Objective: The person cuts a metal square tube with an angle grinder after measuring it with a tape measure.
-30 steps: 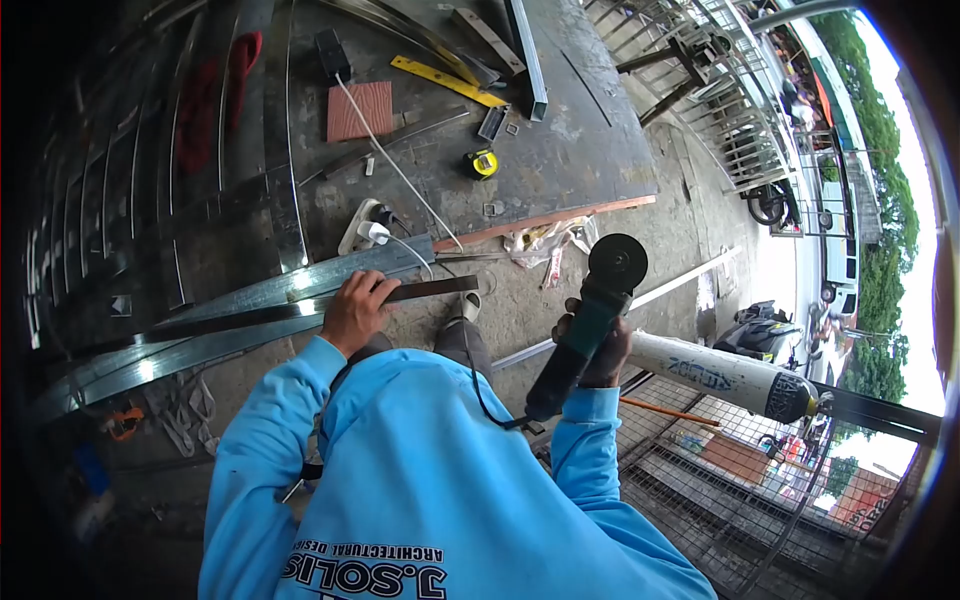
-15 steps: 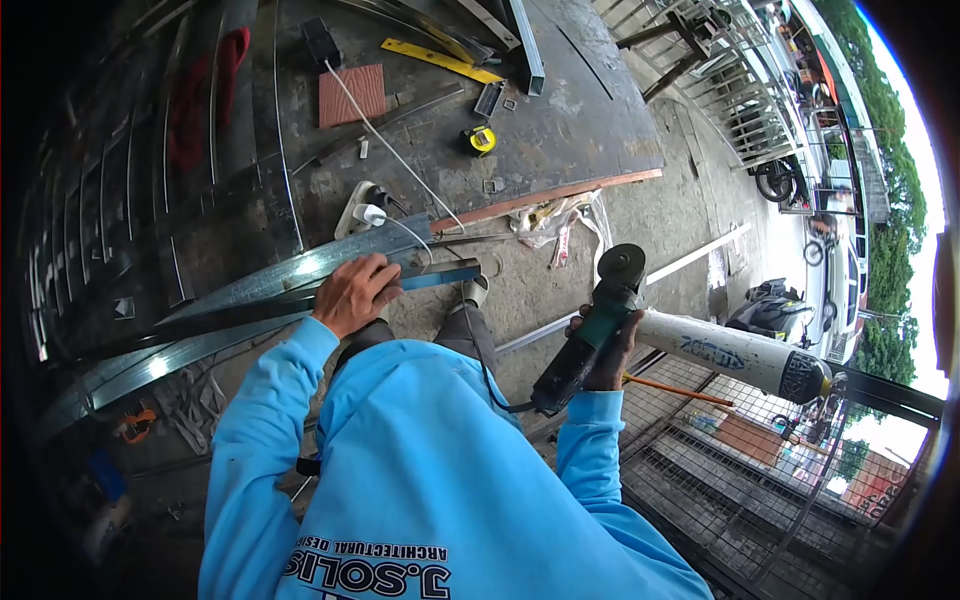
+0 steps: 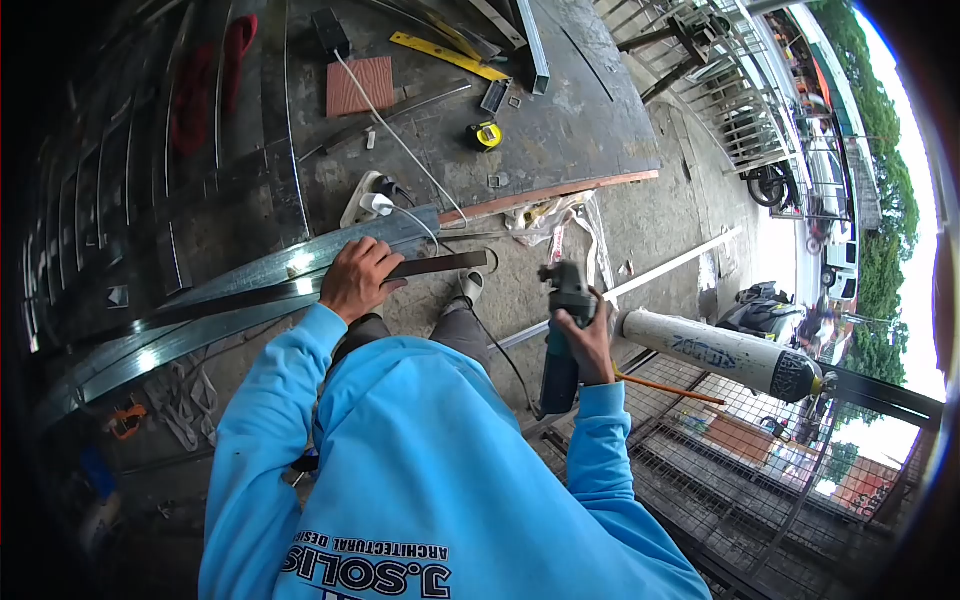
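Observation:
My left hand (image 3: 362,280) is closed round a dark metal bar (image 3: 435,264), near its free end. Beneath that hand lie shiny galvanized metal channels (image 3: 270,262), running toward the lower left. My right hand (image 3: 590,342) grips a dark green angle grinder (image 3: 562,350) by its body, head pointing up and away from me. The grinder's disc is seen edge-on or hidden in this view. Its black cord hangs down to the left of the tool. The grinder is apart from the bar.
On the dark worktable (image 3: 590,130) are a yellow tape measure (image 3: 486,136), a yellow ruler (image 3: 448,56), a reddish square (image 3: 360,86) and a power strip (image 3: 362,200). A white cylinder (image 3: 715,350) lies right of the grinder, near a wire mesh (image 3: 750,470).
My right hand has shifted left and turned the grinder, so its disc face no longer shows. The bar in my left hand has rotated, showing a dark face instead of the bluish one.

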Tool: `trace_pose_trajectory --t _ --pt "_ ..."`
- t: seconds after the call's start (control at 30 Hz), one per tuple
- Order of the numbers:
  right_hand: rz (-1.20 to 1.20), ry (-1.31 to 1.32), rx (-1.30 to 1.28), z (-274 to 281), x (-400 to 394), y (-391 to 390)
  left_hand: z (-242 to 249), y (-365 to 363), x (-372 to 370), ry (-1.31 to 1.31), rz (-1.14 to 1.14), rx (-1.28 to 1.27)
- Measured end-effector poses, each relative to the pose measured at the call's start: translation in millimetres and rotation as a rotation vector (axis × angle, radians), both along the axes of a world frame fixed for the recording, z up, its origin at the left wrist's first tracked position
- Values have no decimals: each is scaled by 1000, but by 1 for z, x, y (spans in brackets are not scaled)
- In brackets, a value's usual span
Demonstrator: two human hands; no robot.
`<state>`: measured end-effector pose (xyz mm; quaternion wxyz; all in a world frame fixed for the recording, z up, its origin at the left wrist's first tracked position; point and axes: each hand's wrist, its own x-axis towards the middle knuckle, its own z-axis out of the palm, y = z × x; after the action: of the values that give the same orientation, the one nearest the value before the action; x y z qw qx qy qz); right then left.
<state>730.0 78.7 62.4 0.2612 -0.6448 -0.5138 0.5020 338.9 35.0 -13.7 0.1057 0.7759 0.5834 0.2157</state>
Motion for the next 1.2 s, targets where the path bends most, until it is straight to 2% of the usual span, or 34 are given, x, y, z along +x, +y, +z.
trace_pose_trajectory --t 0.03,0.13,0.2,0.43,0.7,0.83,0.9,0.97,1.03,1.1,1.17,1.2 --pt "116 -100 46 1 -8 2 1 0 -1 -9 5 -24" --pt "220 -192 35 10 -34 7 0 0 -1 -33 7 -13" --pt "343 -368 13 16 -49 13 1 -1 0 -33 10 -8" --pt "515 -444 65 33 -70 33 -1 -1 -1 -31 16 17" --pt "565 -472 -16 33 -49 18 -5 2 -4 -70 48 -22" --pt "498 -482 -78 25 -36 4 -7 5 -6 -80 65 -26" --pt "299 -211 -143 5 -20 -1 -6 6 -6 -86 74 -39" --pt "305 -196 -51 -3 -18 -4 -6 6 -5 -88 78 -52" --pt "78 224 -286 -3 -18 -8 -6 7 -4 -83 82 -29" --pt "54 253 -231 -20 -12 -6 -6 7 -5 -96 80 -24" --pt "39 300 -390 -22 -11 0 -4 8 -4 -112 76 -18" --pt "40 300 -392 -24 -11 3 -3 8 -4 -114 80 -24"
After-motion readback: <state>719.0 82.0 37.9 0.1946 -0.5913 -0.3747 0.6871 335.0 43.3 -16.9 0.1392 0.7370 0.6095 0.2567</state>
